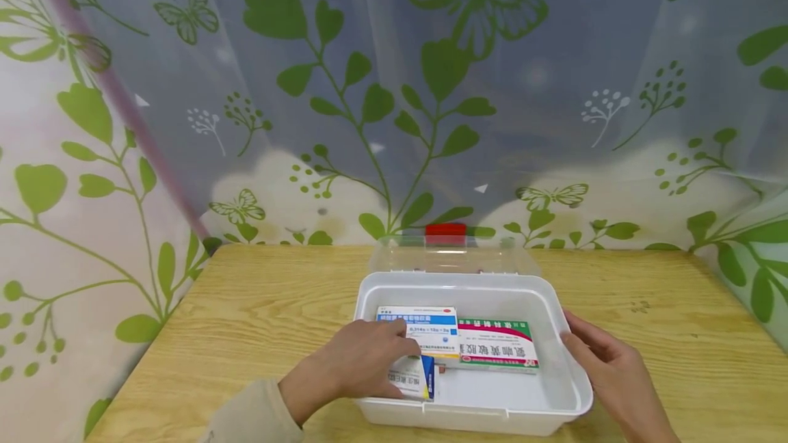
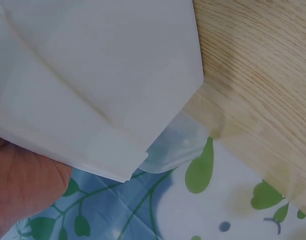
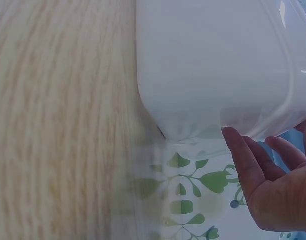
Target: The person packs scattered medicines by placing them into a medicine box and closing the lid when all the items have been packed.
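A white plastic storage box (image 1: pixel 492 419) stands on the table with several medicine boxes inside. My left hand (image 1: pixel 363 357) reaches over its left rim and grips a small white-and-blue medicine box (image 1: pixel 409 383) between thumb and fingers. Just beyond those fingers lies a blue-and-white medicine box (image 1: pixel 431 333), flat near the back wall. To its right is a green, white and red medicine box (image 1: pixel 498 347). My right hand (image 1: pixel 618 368) holds the storage box's right side, thumb at the rim and fingers (image 3: pixel 245 155) against the outer wall.
A clear lid (image 1: pixel 455 256) hangs open behind the storage box, with a red latch (image 1: pixel 446 233) at its far edge. The wooden table (image 1: pixel 258 320) ends at a patterned curtain (image 1: pixel 382 122) at the back.
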Demonstrator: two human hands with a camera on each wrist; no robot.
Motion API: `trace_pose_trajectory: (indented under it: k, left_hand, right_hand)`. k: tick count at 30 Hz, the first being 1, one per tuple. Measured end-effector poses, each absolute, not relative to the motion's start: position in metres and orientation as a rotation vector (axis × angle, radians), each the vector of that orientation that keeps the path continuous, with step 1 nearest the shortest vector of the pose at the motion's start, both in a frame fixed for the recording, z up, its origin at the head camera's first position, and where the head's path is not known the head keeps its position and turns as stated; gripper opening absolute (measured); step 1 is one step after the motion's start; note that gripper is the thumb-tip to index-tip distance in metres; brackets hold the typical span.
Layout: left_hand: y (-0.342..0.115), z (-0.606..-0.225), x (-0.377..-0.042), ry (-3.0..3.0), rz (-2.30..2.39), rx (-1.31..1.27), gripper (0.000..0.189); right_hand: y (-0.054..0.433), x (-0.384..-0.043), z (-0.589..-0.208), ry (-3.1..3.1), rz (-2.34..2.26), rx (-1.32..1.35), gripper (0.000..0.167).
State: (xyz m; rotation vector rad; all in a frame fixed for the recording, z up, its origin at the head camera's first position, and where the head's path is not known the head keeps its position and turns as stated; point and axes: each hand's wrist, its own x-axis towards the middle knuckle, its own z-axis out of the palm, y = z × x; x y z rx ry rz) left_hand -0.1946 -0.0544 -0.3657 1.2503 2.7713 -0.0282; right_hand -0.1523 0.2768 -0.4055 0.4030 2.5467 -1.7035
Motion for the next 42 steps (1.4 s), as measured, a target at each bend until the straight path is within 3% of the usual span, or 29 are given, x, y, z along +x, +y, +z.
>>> trace_pose_trajectory:
  k: [17, 25, 32, 36, 42]
  left_hand:
    - [-0.061, -0.366, -0.195, 2.797, 0.056, 1.264, 0.04]
    - [-0.063, -0.365, -0.192, 2.897, 0.032, 1.453, 0.031]
    - [-0.077, -0.362, -0.198, 3.11, 0.583, 1.493, 0.02]
    - [-0.091, -0.36, -0.207, 3.154, 1.127, 1.202, 0.015]
    - [-0.11, -0.365, -0.229, 2.914, 1.759, 0.335, 0.02]
  right_hand:
    - [0.274, -0.155, -0.406, 2.485, -1.718, 0.413, 0.075]
    - [0.277, -0.155, -0.404, 2.492, -1.688, 0.402, 0.077]
    - [0.29, -0.162, -0.401, 2.418, -1.619, 0.375, 0.084]
    - [0.306, -0.168, -0.402, 2.343, -1.678, 0.176, 0.075]
    - [0.323, -0.194, -0.412, 2.154, -1.83, 0.017, 0.073]
